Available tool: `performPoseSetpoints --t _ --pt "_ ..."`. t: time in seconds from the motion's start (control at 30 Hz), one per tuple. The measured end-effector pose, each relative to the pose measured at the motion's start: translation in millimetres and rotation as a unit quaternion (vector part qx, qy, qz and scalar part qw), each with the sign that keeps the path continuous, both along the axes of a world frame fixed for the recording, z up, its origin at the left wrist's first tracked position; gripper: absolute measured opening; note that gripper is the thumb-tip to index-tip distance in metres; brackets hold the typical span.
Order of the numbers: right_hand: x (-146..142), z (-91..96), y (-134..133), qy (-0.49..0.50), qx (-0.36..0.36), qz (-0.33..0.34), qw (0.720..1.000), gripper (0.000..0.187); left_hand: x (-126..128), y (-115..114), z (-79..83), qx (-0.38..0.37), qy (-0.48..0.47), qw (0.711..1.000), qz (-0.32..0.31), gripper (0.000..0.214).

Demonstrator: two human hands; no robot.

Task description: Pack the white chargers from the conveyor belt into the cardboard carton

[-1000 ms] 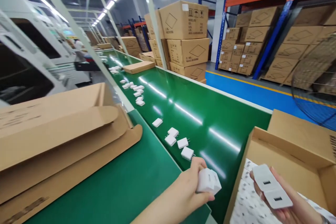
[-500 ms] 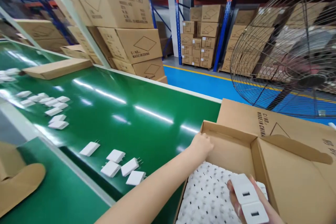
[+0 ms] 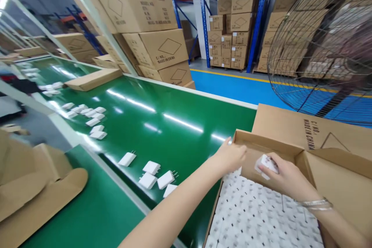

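Currently, the placing of adapters into the carton (image 3: 261, 141) is judged to be in hand. A white adapter (image 3: 267, 162), possibly more than one, is gripped by the right hand (image 3: 287, 174) above the carton's bare far end, beyond the packed adapters (image 3: 255, 209). The left hand (image 3: 231, 157) is curled near the far left corner; whether anything is gripped there cannot be told. Loose adapters (image 3: 148, 181) are scattered on the green belt (image 3: 186, 104). For placement, alignment with the packed row's edge is probably required before release.
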State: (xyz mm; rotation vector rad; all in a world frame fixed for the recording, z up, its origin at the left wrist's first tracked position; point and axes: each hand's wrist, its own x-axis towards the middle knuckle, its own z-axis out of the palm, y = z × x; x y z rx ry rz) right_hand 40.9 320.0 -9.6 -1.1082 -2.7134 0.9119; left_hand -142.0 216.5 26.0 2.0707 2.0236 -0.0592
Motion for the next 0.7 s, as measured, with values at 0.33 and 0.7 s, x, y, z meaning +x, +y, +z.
performPoseSetpoints --t 0.33,0.7 --pt "-27.8 -21.4 -17.1 -0.014 0.015 0.094 0.995 0.053 -71.8 -170.0 -19.4 -0.103 0.045 0.959 0.260 0.038" --pt "-74.8 24.2 -84.6 0.089 0.164 0.129 0.974 0.036 -70.6 -191.5 -49.5 -0.014 0.026 0.946 0.323 0.029"
